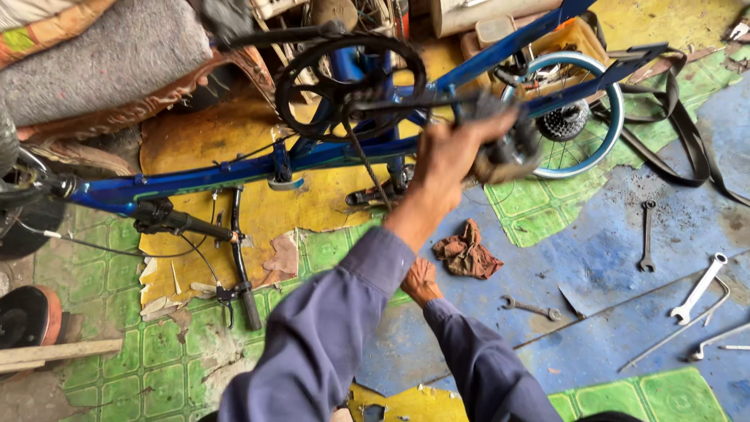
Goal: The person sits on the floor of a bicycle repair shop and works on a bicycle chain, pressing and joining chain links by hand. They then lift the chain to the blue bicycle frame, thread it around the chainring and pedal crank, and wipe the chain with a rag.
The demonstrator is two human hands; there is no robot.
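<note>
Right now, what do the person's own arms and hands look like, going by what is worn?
Both arms wear long, loose sleeves of a dull blue-purple work fabric, creased at the elbows and ending at plain cuffs at the wrists. The left hand and right hand are bare: no gloves, and no rings or watch can be made out. No markings show on the sleeves.

The left arm, in a blue-grey sleeve, reaches up and forward from the lower middle of the view, its elbow bent. The left hand (pixel 457 152) is raised, fingers curled shut in a grip, back of the hand toward the camera, motion-blurred. The right arm stretches low; the right hand (pixel 422 281) rests palm down, fingers spread.
</note>
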